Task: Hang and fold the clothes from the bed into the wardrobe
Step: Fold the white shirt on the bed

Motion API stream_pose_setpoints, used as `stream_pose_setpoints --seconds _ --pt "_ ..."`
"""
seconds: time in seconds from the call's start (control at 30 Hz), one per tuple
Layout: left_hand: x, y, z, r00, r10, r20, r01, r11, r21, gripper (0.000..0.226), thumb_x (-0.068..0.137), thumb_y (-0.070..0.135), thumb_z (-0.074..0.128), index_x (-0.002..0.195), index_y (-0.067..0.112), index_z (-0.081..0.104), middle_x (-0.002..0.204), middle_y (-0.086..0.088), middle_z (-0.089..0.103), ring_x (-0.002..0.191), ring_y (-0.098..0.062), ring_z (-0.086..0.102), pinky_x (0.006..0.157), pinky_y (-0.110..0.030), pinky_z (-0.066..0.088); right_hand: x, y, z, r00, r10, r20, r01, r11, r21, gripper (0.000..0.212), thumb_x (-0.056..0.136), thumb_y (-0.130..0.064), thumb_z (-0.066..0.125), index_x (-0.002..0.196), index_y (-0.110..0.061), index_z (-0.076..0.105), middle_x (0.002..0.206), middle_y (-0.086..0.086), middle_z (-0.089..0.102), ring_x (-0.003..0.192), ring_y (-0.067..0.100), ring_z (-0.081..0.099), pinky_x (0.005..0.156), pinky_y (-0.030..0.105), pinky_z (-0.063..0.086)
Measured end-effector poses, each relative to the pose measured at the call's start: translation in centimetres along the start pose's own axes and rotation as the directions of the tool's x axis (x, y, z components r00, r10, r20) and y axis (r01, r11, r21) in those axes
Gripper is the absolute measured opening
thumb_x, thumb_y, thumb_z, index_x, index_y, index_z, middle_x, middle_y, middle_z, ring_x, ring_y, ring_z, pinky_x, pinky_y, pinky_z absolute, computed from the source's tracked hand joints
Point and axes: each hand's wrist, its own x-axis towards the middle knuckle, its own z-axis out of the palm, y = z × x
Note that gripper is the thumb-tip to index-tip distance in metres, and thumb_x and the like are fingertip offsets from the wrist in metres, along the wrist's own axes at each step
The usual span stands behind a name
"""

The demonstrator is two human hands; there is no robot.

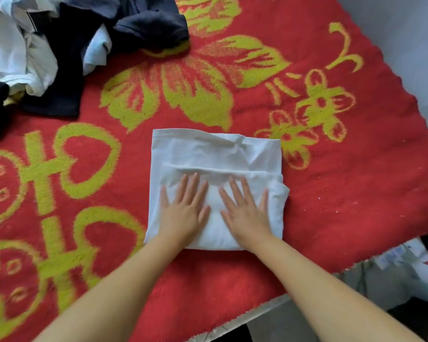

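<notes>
Two hands flat on a folded white garment [215, 154], near the front edge of a bed [356, 188] spread with a red blanket patterned in yellow-green flowers and knot motifs. Left hand [183, 213] and right hand [245, 213] side by side, palms down, bare forearms reaching in from the lower frame. Fingers [190, 186] straight and slightly spread, pressing the cloth, gripping nothing. Garment folded into a rough rectangle, its nearer layer doubled over the farther one (a fold line just beyond the fingertips), the right-hand corner bulging a little past the rest. Well apart, at the far left corner of the bed, a loose pile of clothes [59, 45]: dark navy pieces tangled with white and pale blue ones, unfolded; number of items impossible to tell. Beyond the blanket's right edge, a pale grey wall [405, 33]. Below the bed's near corner at lower right, blurred white and coloured items [405, 262], too indistinct to identify.
</notes>
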Motion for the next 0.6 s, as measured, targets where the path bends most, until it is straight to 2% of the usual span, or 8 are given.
stream_pose_setpoints --seconds 0.1,0.2,0.27,0.37,0.43,0.5,0.53,0.6 --pt "-0.6 -2.2 2.1 0.974 -0.223 -0.035 0.222 0.975 -0.035 0.065 0.087 0.054 0.007 0.147 0.031 -0.001 0.155 0.007 -0.012 0.146 -0.017 -0.005 0.109 -0.065 0.000 0.7 3.1 1.3 0.993 0.104 -0.057 -0.105 0.994 -0.018 0.060 0.100 -0.047 0.027 0.143 -0.038 -0.014 0.158 -0.008 -0.017 0.145 0.023 -0.021 0.102 0.070 -0.015" --pt "-1.7 -3.5 2.2 0.959 -0.279 -0.049 0.276 0.960 -0.048 0.066 0.089 0.054 0.008 0.148 0.027 -0.006 0.154 0.005 -0.017 0.147 -0.019 -0.008 0.110 -0.065 -0.003 1.1 6.3 0.3 0.977 0.210 -0.032 -0.211 0.977 -0.041 0.061 0.100 -0.047 0.025 0.144 -0.035 -0.015 0.160 -0.003 -0.013 0.148 0.021 -0.012 0.103 0.072 -0.008" --pt "-3.3 -3.4 1.1 0.988 -0.134 -0.072 0.135 0.991 0.006 0.073 0.089 0.052 0.023 0.150 0.014 0.012 0.157 -0.010 0.006 0.147 -0.022 0.001 0.108 -0.067 0.003 0.0 6.4 -1.1 0.991 0.129 -0.039 -0.132 0.989 -0.067 0.065 0.097 -0.051 0.027 0.150 -0.028 -0.002 0.161 0.004 -0.004 0.148 0.023 -0.005 0.104 0.074 -0.002" --pt "-6.2 -3.7 1.0 0.950 0.312 0.017 -0.310 0.936 0.168 0.084 0.080 0.058 0.047 0.146 0.009 0.028 0.150 -0.019 0.034 0.147 -0.023 0.015 0.111 -0.063 0.018 -3.7 4.3 -1.7 0.964 -0.263 0.045 0.267 0.958 -0.105 0.078 0.080 -0.062 0.037 0.146 -0.020 0.037 0.154 0.014 0.029 0.141 0.035 0.023 0.095 0.077 0.027" --pt "-6.8 -4.0 0.4 0.910 0.382 0.160 -0.407 0.895 0.180 0.098 0.062 0.051 0.070 0.144 0.013 0.034 0.148 -0.018 0.039 0.138 -0.030 0.036 0.106 -0.061 0.031 -6.0 3.1 -0.3 0.914 -0.365 0.179 0.388 0.914 -0.117 0.087 0.075 -0.061 0.051 0.150 -0.027 0.026 0.158 0.011 0.017 0.142 0.040 0.011 0.100 0.076 0.015" --pt "-6.0 -4.2 -0.4 0.949 0.267 0.169 -0.299 0.931 0.210 0.105 0.044 0.025 0.083 0.140 0.012 0.042 0.141 -0.019 0.048 0.127 -0.036 0.049 0.094 -0.063 0.041 -5.9 2.9 0.7 0.955 -0.235 0.182 0.256 0.961 -0.102 0.096 0.079 -0.049 0.063 0.151 -0.035 0.002 0.159 0.003 -0.010 0.141 0.039 -0.017 0.102 0.073 -0.006" --pt "-5.3 -4.1 -0.9 0.963 0.235 0.134 -0.261 0.936 0.236 0.104 0.042 0.012 0.083 0.139 0.011 0.045 0.139 -0.021 0.050 0.125 -0.038 0.051 0.092 -0.061 0.043 -5.3 2.8 0.5 0.972 -0.150 0.182 0.169 0.981 -0.092 0.095 0.085 -0.039 0.062 0.149 -0.038 -0.008 0.157 -0.001 -0.020 0.139 0.037 -0.027 0.103 0.071 -0.011" --pt "-4.3 -3.9 -1.9 0.960 0.237 0.148 -0.269 0.928 0.257 0.092 0.061 -0.002 0.071 0.145 0.010 0.037 0.148 -0.023 0.035 0.135 -0.043 0.037 0.105 -0.054 0.036 -4.5 2.1 -0.5 0.969 -0.074 0.234 0.096 0.992 -0.084 0.088 0.091 -0.011 0.050 0.150 -0.040 -0.008 0.159 -0.006 -0.020 0.142 0.033 -0.026 0.108 0.068 -0.008"
